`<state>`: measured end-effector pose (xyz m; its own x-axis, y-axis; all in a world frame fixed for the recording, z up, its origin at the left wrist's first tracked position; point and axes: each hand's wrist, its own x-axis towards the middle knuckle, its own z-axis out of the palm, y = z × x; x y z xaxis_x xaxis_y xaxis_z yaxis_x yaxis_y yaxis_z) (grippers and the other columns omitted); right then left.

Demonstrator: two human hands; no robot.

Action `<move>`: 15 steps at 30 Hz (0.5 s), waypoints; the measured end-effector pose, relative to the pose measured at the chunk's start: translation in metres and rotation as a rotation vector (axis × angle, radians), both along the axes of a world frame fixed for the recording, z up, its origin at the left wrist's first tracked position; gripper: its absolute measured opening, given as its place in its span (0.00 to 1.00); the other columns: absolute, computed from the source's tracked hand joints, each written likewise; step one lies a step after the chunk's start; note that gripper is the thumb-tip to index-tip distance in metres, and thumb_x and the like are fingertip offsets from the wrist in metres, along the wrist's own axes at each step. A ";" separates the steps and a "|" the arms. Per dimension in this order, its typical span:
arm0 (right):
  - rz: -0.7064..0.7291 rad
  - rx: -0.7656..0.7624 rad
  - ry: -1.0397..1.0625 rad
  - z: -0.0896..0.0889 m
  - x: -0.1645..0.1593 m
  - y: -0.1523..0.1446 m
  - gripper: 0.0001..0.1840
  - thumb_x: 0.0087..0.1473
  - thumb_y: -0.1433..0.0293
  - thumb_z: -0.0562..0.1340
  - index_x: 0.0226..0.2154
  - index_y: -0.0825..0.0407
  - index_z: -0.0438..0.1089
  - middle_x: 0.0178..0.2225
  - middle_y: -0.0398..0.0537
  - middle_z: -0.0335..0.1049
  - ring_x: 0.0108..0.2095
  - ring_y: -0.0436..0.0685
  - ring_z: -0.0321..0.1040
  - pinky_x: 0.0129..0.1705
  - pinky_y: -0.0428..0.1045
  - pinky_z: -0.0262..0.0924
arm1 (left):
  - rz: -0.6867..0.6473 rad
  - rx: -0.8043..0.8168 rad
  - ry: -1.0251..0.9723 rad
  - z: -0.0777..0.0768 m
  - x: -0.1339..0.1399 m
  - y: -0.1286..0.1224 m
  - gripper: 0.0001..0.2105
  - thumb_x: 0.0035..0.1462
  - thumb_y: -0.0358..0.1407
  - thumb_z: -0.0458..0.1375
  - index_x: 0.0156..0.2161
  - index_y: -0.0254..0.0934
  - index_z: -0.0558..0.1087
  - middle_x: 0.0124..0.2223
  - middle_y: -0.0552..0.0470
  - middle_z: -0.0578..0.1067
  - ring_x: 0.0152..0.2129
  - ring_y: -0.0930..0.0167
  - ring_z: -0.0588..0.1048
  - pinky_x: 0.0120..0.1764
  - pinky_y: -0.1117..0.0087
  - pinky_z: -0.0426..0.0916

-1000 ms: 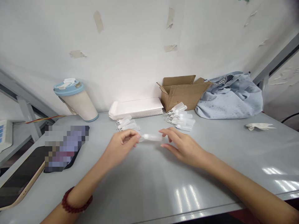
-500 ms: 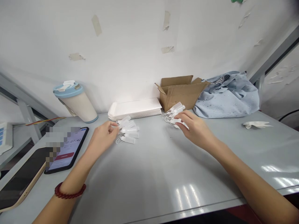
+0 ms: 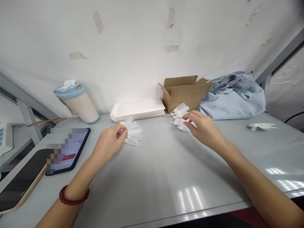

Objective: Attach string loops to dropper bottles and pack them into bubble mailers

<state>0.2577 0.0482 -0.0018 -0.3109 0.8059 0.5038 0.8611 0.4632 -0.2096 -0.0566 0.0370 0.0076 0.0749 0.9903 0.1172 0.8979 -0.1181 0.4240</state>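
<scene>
Left of centre, the left hand (image 3: 111, 138) curls at translucent tags (image 3: 134, 135) — grip unclear — while the right hand (image 3: 203, 127), fingers parted, sits at another cluster (image 3: 182, 109).

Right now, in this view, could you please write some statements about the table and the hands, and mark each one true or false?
1. The left hand is at the left bunch of translucent pieces. True.
2. The right arm wears beads. False: the red bracelet is on the left arm.
3. The cardboard box stands open between the white stack and the blue bag. True.
4. A cup lies on its side. False: the blue-lidded tumbler stands on its base.
5. A hand reaches into the box. False: the right hand is at the right bunch, outside the box.
</scene>
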 end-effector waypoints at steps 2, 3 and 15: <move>-0.032 -0.048 -0.031 0.000 0.001 0.001 0.08 0.55 0.75 0.54 0.37 0.54 0.67 0.34 0.51 0.71 0.31 0.57 0.68 0.26 0.48 0.57 | -0.042 -0.031 -0.044 -0.002 0.003 -0.001 0.12 0.56 0.43 0.49 0.34 0.40 0.70 0.28 0.54 0.75 0.25 0.68 0.71 0.29 0.70 0.62; -0.047 -0.071 -0.049 -0.001 0.002 0.001 0.08 0.55 0.75 0.54 0.36 0.54 0.67 0.34 0.51 0.71 0.31 0.57 0.68 0.26 0.48 0.57 | -0.057 -0.043 -0.052 -0.003 0.003 0.000 0.12 0.56 0.44 0.48 0.34 0.40 0.70 0.28 0.54 0.75 0.25 0.68 0.71 0.30 0.70 0.63; -0.127 -0.123 -0.283 -0.012 0.004 0.007 0.11 0.54 0.73 0.58 0.41 0.55 0.69 0.40 0.57 0.69 0.39 0.63 0.68 0.30 0.51 0.61 | -0.080 -0.010 0.081 -0.008 0.007 -0.003 0.13 0.59 0.42 0.46 0.41 0.40 0.68 0.31 0.52 0.76 0.26 0.66 0.72 0.31 0.68 0.62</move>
<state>0.2614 0.0554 -0.0139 -0.3178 0.8967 0.3083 0.9424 0.3344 -0.0011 -0.0494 0.0336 -0.0004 0.1625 0.9818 0.0979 0.9171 -0.1869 0.3521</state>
